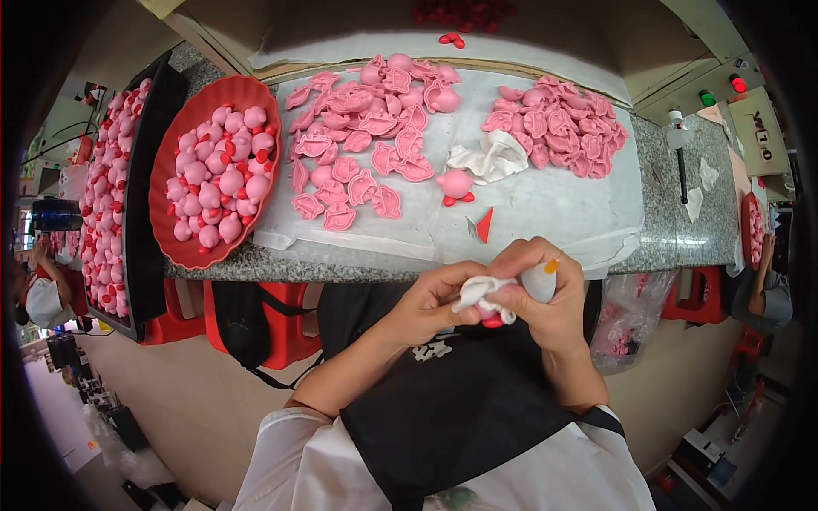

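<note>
Close in front of me, past the table's near edge, both hands are together. My left hand (439, 298) is closed round a crumpled white cloth (482, 290) wrapped about a small pink piece with a red part (493, 322) peeping out below; most of that piece is hidden. In my right hand (552, 319) is a small white bottle (538, 283) with an orange tip, and its thumb presses on the cloth. On the white sheet ahead lies a round pink figure (455, 182) with red feet, near another crumpled white cloth (490, 159).
Pink shell-like parts (362, 119) spread across the sheet, with another heap (558, 128) at right. A red scalloped bowl (162, 175) of pink figures stands left, beside a black tray (153, 247) holding more. A red triangular scrap (485, 226) lies nearby. Other people sit at both sides.
</note>
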Demonstrator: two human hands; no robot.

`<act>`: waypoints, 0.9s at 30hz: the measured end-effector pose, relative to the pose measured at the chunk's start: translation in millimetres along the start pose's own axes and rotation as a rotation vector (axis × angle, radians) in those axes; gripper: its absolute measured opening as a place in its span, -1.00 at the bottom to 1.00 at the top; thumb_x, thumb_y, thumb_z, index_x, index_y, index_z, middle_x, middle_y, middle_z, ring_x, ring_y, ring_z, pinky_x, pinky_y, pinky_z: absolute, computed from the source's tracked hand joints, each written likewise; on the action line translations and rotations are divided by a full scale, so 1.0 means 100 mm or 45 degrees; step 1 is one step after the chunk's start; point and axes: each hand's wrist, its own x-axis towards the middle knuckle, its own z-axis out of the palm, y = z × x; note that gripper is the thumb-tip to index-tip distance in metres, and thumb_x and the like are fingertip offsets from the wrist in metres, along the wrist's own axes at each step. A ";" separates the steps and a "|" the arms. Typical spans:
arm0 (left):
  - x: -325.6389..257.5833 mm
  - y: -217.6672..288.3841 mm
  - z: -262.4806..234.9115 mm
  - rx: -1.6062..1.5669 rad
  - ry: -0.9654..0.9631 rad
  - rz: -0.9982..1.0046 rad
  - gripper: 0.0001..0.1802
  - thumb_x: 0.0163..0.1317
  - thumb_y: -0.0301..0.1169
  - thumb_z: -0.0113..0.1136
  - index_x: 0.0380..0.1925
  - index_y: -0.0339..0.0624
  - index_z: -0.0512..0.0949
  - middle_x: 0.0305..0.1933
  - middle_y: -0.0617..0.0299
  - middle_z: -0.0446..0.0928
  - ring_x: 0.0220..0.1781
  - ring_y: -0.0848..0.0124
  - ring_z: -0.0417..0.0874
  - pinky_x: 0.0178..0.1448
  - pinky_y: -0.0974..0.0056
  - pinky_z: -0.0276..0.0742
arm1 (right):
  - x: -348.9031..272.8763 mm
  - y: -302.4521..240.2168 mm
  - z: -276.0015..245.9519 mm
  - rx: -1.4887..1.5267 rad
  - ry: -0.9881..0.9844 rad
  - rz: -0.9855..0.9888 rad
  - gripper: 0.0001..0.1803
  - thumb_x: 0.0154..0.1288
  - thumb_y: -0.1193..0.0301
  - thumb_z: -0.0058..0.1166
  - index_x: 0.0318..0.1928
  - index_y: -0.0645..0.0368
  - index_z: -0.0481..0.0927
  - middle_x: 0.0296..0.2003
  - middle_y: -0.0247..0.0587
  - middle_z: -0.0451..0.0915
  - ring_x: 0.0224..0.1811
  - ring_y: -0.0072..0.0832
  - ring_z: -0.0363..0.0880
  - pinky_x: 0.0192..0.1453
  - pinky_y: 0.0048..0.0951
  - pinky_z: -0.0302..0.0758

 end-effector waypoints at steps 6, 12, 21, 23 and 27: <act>0.07 -0.02 -0.01 0.019 -0.011 0.082 -0.56 0.01 -0.25 0.13 -0.18 -0.32 0.32 -0.22 0.25 0.36 -0.20 0.54 0.38 -0.09 0.44 0.27 | 0.00 -0.06 -0.07 0.068 0.335 -0.020 -0.87 -0.08 0.63 0.04 -0.43 0.29 0.42 -0.47 -0.27 0.47 -0.45 -0.63 0.41 -0.35 -0.63 0.33; 0.06 -0.06 -0.02 -0.053 -0.089 0.102 -0.57 0.02 -0.23 0.11 -0.20 -0.30 0.32 -0.23 0.24 0.36 -0.22 0.53 0.39 -0.11 0.43 0.29 | -0.06 -0.06 -0.18 0.183 0.248 -0.055 -0.80 -0.13 0.68 0.08 -0.42 0.31 0.38 -0.43 -0.17 0.47 -0.40 -0.57 0.43 -0.30 -0.60 0.35; 0.00 -0.05 0.13 -0.333 0.134 -0.068 -0.59 0.06 -0.29 0.06 -0.13 -0.28 0.28 -0.17 0.27 0.35 -0.08 0.54 0.34 0.02 0.42 0.21 | -0.02 0.03 -0.03 0.041 -0.033 0.101 -0.74 -0.22 0.62 0.16 -0.44 0.26 0.38 -0.42 -0.16 0.46 -0.36 -0.52 0.42 -0.24 -0.55 0.33; 0.05 -0.01 0.20 -0.364 0.171 -0.073 -0.60 0.07 -0.28 0.04 -0.13 -0.28 0.29 -0.17 0.26 0.35 -0.09 0.53 0.34 0.02 0.42 0.20 | -0.03 0.04 0.04 -0.138 0.158 -0.024 -0.79 -0.16 0.61 0.12 -0.45 0.25 0.38 -0.46 -0.22 0.45 -0.43 -0.59 0.39 -0.31 -0.62 0.31; 0.09 0.01 0.22 -0.369 0.122 -0.099 -0.55 0.05 -0.13 0.01 -0.21 -0.28 0.31 -0.33 0.21 0.34 -0.26 0.48 0.31 -0.14 0.42 0.18 | 0.04 0.01 -0.12 -0.280 0.710 -0.159 -0.87 -0.07 0.63 0.02 -0.45 0.25 0.37 -0.48 -0.31 0.44 -0.51 -0.70 0.31 -0.40 -0.70 0.25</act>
